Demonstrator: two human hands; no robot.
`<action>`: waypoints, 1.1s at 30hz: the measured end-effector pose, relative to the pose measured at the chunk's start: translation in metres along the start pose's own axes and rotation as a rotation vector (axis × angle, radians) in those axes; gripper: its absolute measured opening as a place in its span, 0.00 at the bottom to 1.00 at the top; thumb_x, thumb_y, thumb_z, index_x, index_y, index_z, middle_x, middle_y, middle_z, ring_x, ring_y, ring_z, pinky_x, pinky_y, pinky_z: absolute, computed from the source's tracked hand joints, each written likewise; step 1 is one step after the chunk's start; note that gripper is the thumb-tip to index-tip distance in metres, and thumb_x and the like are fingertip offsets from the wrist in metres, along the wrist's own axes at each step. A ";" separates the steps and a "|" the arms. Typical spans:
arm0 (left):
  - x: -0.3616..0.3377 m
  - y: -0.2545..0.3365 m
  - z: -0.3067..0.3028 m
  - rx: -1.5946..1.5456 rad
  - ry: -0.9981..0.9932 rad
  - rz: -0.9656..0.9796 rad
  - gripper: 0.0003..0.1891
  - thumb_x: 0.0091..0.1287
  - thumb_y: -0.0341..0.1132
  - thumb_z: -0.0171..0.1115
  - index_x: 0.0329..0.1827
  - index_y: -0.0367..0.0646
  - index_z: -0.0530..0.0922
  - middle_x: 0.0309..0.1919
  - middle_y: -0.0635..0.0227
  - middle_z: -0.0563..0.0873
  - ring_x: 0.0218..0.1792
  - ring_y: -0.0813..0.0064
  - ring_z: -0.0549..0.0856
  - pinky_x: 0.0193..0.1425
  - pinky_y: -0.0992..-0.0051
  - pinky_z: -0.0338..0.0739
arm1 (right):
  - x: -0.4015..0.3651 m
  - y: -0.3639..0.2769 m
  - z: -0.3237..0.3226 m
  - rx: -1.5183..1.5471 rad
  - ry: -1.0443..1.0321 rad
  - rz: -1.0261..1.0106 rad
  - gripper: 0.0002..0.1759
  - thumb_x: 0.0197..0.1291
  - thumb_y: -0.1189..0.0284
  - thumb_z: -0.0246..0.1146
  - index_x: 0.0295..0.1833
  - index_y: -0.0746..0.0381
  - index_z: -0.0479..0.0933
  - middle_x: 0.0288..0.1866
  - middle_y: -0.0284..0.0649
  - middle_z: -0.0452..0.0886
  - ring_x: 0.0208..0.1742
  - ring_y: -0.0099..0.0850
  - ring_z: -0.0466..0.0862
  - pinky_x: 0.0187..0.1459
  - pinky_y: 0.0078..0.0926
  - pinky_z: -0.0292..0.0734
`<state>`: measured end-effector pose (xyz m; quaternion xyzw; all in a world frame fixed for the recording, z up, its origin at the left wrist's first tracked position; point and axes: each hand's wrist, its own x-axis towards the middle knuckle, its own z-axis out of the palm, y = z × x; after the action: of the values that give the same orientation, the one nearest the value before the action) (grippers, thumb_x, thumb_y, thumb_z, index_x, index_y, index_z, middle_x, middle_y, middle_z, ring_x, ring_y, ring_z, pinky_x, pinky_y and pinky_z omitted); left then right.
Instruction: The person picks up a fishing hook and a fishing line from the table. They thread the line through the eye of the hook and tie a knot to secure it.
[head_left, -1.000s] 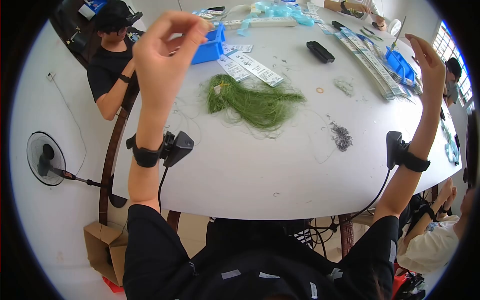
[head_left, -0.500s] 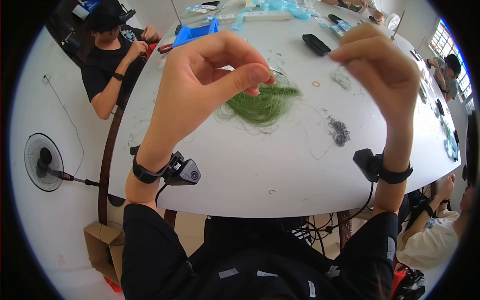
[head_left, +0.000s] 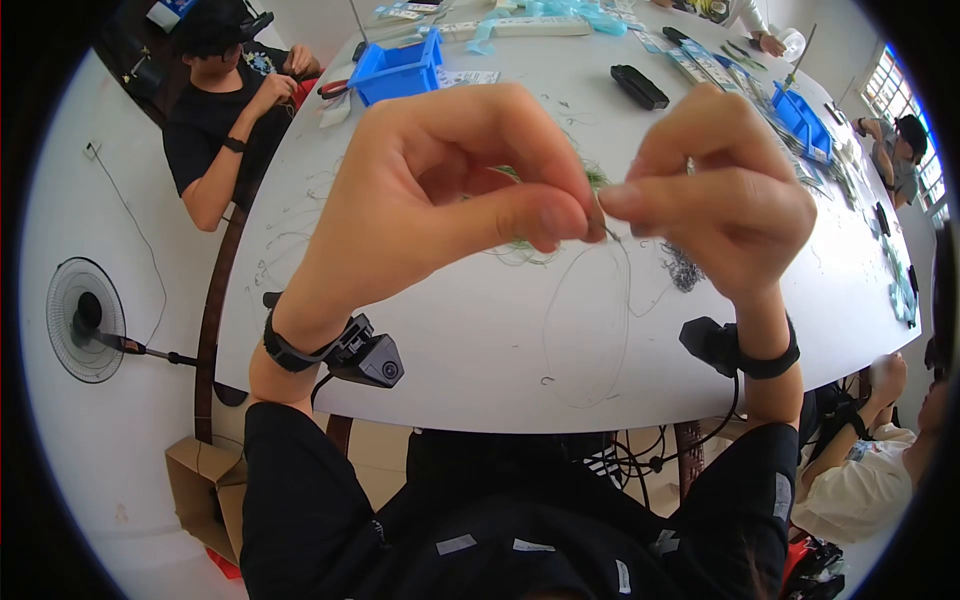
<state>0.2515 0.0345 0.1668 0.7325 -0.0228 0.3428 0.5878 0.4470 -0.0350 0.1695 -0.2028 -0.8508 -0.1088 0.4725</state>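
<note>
My left hand (head_left: pixel 440 190) is closed in a pinch, thumb against index finger, at the upper middle of the head view. My right hand (head_left: pixel 735 190) is also pinched, slightly blurred, its thumb tip meeting the left fingertips. From the left fingertips a thin line (head_left: pixel 628 290) hangs in a long loop over the table. What the right fingers grip is hidden. Behind the left hand lies a bundle of green strands (head_left: pixel 518 246), mostly covered. A heap of small dark hooks (head_left: pixel 683 268) sits below my right hand, and a single hook (head_left: pixel 547 380) lies nearer to me.
The white table (head_left: pixel 450 390) bears a blue bin (head_left: pixel 398 70), a black case (head_left: pixel 640 88) and another blue bin (head_left: pixel 802 122). People sit on both sides; one person's arm (head_left: pixel 225 165) is at left. A standing fan (head_left: pixel 88 318) is by the wall.
My right hand has come down and left to meet my left hand, which has moved slightly right and down. The line's loop now hangs in front, and the green bundle is more covered.
</note>
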 end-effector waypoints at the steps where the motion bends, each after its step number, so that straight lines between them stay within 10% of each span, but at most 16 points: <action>1: -0.001 -0.001 0.000 -0.034 -0.023 -0.008 0.09 0.57 0.31 0.66 0.30 0.38 0.74 0.25 0.63 0.80 0.29 0.77 0.80 0.32 0.83 0.74 | 0.000 -0.001 0.002 0.016 0.024 -0.016 0.12 0.38 0.80 0.69 0.34 0.63 0.82 0.32 0.40 0.73 0.27 0.23 0.72 0.24 0.14 0.62; 9: -0.002 -0.005 -0.008 -0.048 -0.251 -0.025 0.04 0.56 0.25 0.65 0.32 0.36 0.78 0.31 0.69 0.81 0.35 0.79 0.81 0.40 0.80 0.77 | 0.001 -0.024 0.023 -0.008 0.130 -0.058 0.12 0.37 0.71 0.73 0.33 0.57 0.83 0.34 0.37 0.72 0.24 0.20 0.68 0.20 0.10 0.61; 33: 0.005 -0.020 -0.012 0.295 -0.016 0.284 0.18 0.55 0.32 0.67 0.37 0.44 0.63 0.29 0.69 0.70 0.27 0.84 0.72 0.29 0.87 0.67 | 0.003 -0.040 0.019 -0.026 0.108 0.409 0.11 0.42 0.89 0.64 0.34 0.69 0.77 0.34 0.41 0.72 0.33 0.24 0.72 0.32 0.16 0.67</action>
<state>0.2585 0.0527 0.1534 0.8027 -0.0801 0.4159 0.4198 0.4134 -0.0631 0.1618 -0.3711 -0.7639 -0.0322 0.5270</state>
